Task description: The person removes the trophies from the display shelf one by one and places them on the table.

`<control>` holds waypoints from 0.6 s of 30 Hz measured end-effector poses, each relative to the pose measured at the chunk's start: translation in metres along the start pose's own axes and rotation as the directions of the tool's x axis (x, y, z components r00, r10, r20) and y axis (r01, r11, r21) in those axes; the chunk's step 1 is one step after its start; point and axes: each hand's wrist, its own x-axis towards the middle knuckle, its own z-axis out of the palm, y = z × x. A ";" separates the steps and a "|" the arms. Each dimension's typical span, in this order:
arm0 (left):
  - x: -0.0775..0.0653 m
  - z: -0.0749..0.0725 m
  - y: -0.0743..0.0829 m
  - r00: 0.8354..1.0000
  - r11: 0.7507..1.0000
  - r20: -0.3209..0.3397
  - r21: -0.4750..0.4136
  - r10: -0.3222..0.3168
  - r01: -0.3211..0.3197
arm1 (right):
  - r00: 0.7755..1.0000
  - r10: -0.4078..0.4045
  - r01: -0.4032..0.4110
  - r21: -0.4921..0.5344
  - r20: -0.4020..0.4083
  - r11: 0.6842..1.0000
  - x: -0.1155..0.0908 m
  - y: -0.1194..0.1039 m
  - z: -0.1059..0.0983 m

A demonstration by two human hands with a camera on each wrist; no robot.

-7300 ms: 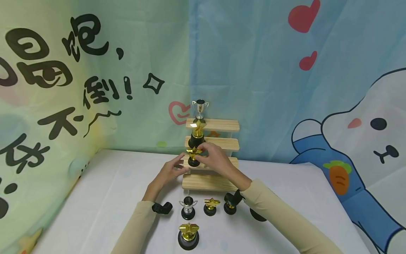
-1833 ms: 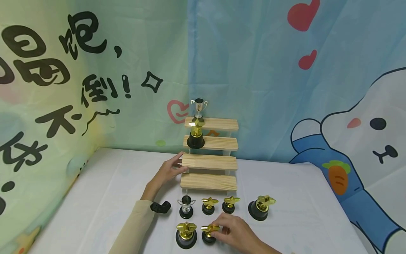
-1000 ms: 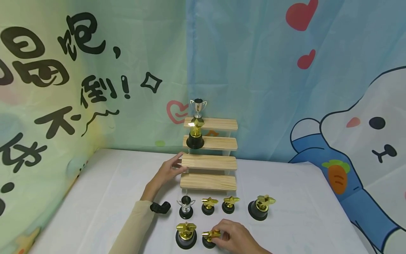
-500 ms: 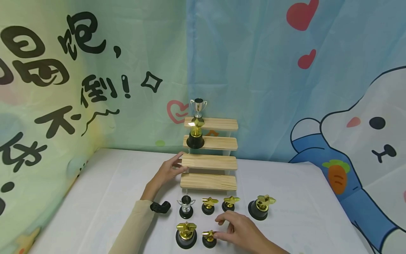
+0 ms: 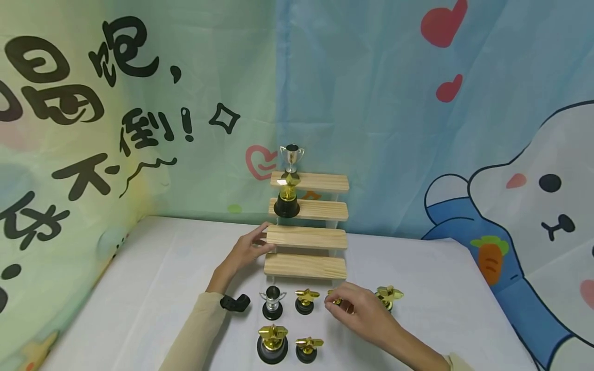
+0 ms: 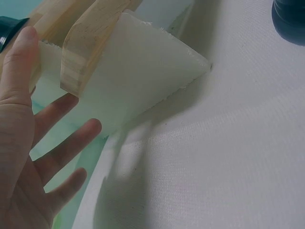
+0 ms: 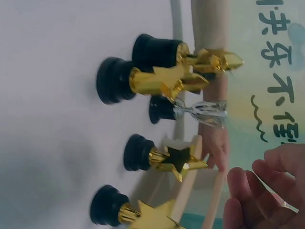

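Note:
My left hand [image 5: 243, 252] stays at the left side of a four-step wooden display stand [image 5: 306, 265]. In the left wrist view its thumb and a fingertip touch the wood, and the other fingers are spread. My right hand [image 5: 364, 312], loosely curled with nothing in it, hovers by a small gold star trophy [image 5: 337, 300], partly covering it. A larger gold star trophy [image 5: 389, 294] shows behind that hand. Another small star trophy [image 5: 308, 351] stands upright at the front, next to a larger one [image 5: 273, 345].
A silver cup trophy [image 5: 272, 304] and a small star trophy [image 5: 306, 301] stand before the stand. On its upper steps are a silver cup [image 5: 291, 157] and a large gold star trophy [image 5: 286, 201]. A printed cloth backdrop [image 5: 371, 129] rises behind the white table.
My right hand took the small star trophy off the third step, put it down at the table's front, released it, and moved back towards the row behind. The left hand kept its place.

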 end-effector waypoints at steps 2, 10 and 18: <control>-0.001 -0.001 0.001 1.000 1.000 0.012 -0.021 -0.022 0.023 | 1.000 0.000 0.000 -0.010 -0.010 1.000 0.004 -0.001 -0.004; -0.001 -0.001 0.001 0.998 0.998 0.027 -0.039 -0.051 0.052 | 0.997 -0.003 0.000 -0.029 -0.079 1.000 0.029 0.004 -0.021; 0.001 0.000 -0.001 0.998 0.998 0.022 -0.036 -0.057 0.058 | 0.989 -0.048 0.042 -0.046 -0.138 0.998 0.057 0.010 -0.035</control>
